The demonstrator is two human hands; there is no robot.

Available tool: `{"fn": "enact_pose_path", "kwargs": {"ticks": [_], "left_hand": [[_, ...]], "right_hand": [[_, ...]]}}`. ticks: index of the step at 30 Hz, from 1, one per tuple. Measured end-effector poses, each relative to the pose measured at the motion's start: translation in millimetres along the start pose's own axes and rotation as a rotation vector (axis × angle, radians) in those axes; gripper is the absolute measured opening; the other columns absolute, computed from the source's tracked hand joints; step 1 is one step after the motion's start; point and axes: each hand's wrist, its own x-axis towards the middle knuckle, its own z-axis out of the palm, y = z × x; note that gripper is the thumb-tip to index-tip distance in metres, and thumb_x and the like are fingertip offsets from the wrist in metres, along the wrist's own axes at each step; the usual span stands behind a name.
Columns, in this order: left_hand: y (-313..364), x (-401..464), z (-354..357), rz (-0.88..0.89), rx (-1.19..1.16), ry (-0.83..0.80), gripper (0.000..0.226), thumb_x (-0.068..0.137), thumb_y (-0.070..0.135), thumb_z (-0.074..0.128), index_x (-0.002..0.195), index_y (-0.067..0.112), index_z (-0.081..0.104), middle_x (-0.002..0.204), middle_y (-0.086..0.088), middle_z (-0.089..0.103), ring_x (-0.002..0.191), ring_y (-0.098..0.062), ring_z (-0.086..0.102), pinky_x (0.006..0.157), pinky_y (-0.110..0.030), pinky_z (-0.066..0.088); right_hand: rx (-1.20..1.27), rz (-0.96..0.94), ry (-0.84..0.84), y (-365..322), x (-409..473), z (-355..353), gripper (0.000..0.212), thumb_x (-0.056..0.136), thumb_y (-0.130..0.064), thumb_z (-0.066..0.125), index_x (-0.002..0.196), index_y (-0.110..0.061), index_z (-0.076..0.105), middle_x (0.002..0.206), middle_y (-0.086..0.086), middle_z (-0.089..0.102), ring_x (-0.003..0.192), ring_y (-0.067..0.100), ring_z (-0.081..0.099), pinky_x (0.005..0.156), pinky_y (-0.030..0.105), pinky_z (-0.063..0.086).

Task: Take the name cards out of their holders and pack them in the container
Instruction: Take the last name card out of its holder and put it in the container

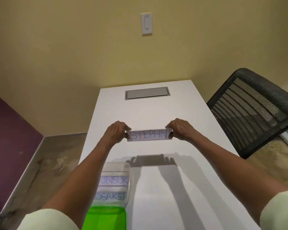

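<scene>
Your left hand (117, 132) and right hand (180, 129) each pinched one end of the STEPHN card (149, 135), held above the table (198, 163); whether it sat in a holder, you couldn't tell; near left, the clear container (123, 168) already held two cards (112, 188), its green lid (105, 218) lying nearest you; judging by that, packing was well underway.

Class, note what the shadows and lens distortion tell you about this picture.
Head view: hard shadows of both arms and the STEPHN card fall toward the camera on the white table, so light comes from high ahead; the wide-angle lens stretches the forearms and converges the table edges.
</scene>
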Motion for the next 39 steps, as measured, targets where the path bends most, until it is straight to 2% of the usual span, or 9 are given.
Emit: {"fn": "enact_pose_path", "kwargs": {"ticks": [3, 7, 12, 17, 22, 25, 34, 37, 39], "left_hand": [[-11.3, -17.2, -5.8, -0.017, -0.036, -0.015, 0.04, 0.087, 0.003, 0.056, 0.123, 0.018, 0.066, 0.115, -0.009, 0.07, 0.117, -0.025, 0.057, 0.095, -0.04, 0.048], [-28.9, -37.2, -10.8, -0.041, -0.035, -0.013, 0.04, 0.087, 0.001, 0.055, 0.12, 0.018, 0.068, 0.112, -0.007, 0.072, 0.115, -0.023, 0.059, 0.093, -0.038, 0.049], [-53.5, -58.9, -11.3, -0.08, -0.061, -0.033, 0.039, 0.083, 0.002, 0.063, 0.119, 0.017, 0.069, 0.109, -0.008, 0.073, 0.107, -0.024, 0.064, 0.089, -0.038, 0.052], [-78.4, -78.2, -6.8, -0.102, -0.052, -0.051, 0.038, 0.082, 0.003, 0.068, 0.118, 0.015, 0.069, 0.108, -0.009, 0.073, 0.106, -0.024, 0.066, 0.09, -0.041, 0.053], [-104.8, -96.0, -1.6, -0.137, -0.056, -0.08, 0.039, 0.08, 0.005, 0.074, 0.117, 0.013, 0.07, 0.108, -0.007, 0.074, 0.104, -0.02, 0.066, 0.09, -0.037, 0.053], [-118.5, -106.6, 1.3, -0.149, -0.043, -0.1, 0.04, 0.077, 0.007, 0.079, 0.116, 0.012, 0.071, 0.111, -0.008, 0.073, 0.101, -0.021, 0.067, 0.089, -0.036, 0.054], [-156.1, -133.4, 13.3, -0.227, -0.025, -0.137, 0.042, 0.072, 0.015, 0.084, 0.113, 0.018, 0.072, 0.107, -0.001, 0.074, 0.087, -0.013, 0.065, 0.076, -0.029, 0.054], [-165.6, -138.7, 19.8, -0.232, -0.006, -0.154, 0.041, 0.075, 0.013, 0.081, 0.115, 0.017, 0.071, 0.1, 0.002, 0.076, 0.074, -0.006, 0.061, 0.069, -0.026, 0.051], [-170.0, -141.7, 22.9, -0.239, 0.002, -0.163, 0.041, 0.076, 0.013, 0.081, 0.116, 0.017, 0.071, 0.098, 0.003, 0.076, 0.074, -0.006, 0.062, 0.068, -0.025, 0.05]], "right_hand": [[-0.02, -0.029, 0.008, -17.5, -8.5, 0.0, 0.012, 0.067, -0.016, 0.072, 0.076, -0.018, 0.064, 0.067, 0.007, 0.055, 0.071, 0.032, 0.052, 0.055, 0.03, 0.036], [-0.013, -0.062, 0.035, -41.0, -14.9, 4.8, 0.015, 0.067, -0.016, 0.073, 0.081, -0.016, 0.068, 0.06, 0.001, 0.044, 0.067, 0.03, 0.045, 0.056, 0.029, 0.036], [-0.017, -0.084, 0.024, -70.9, -17.9, 14.1, 0.019, 0.068, -0.018, 0.076, 0.087, -0.016, 0.07, 0.069, 0.004, 0.049, 0.068, 0.03, 0.049, 0.057, 0.028, 0.035], [-0.028, -0.104, -0.003, -98.1, -20.2, 28.1, 0.017, 0.067, -0.017, 0.074, 0.084, -0.015, 0.07, 0.067, 0.006, 0.054, 0.069, 0.032, 0.056, 0.054, 0.029, 0.037], [-0.006, -0.133, -0.015, -126.4, -23.4, 45.5, 0.018, 0.068, -0.021, 0.076, 0.083, -0.014, 0.07, 0.068, 0.005, 0.051, 0.066, 0.028, 0.049, 0.055, 0.027, 0.033], [-0.01, -0.151, -0.032, -142.5, -25.3, 57.0, 0.019, 0.068, -0.022, 0.077, 0.084, -0.013, 0.07, 0.071, 0.009, 0.06, 0.065, 0.028, 0.049, 0.054, 0.027, 0.033], [0.043, -0.201, -0.101, -180.0, -29.7, 87.5, 0.027, 0.07, -0.031, 0.078, 0.087, -0.012, 0.072, 0.077, 0.01, 0.068, 0.074, 0.03, 0.063, 0.057, 0.028, 0.042], [0.039, -0.219, -0.114, -188.9, -31.0, 99.3, 0.032, 0.071, -0.036, 0.078, 0.091, -0.011, 0.071, 0.081, 0.011, 0.069, 0.077, 0.03, 0.064, 0.058, 0.028, 0.039], [0.031, -0.229, -0.116, -193.5, -31.5, 107.5, 0.035, 0.072, -0.037, 0.078, 0.093, -0.01, 0.071, 0.085, 0.011, 0.07, 0.08, 0.031, 0.064, 0.06, 0.028, 0.039]]}}
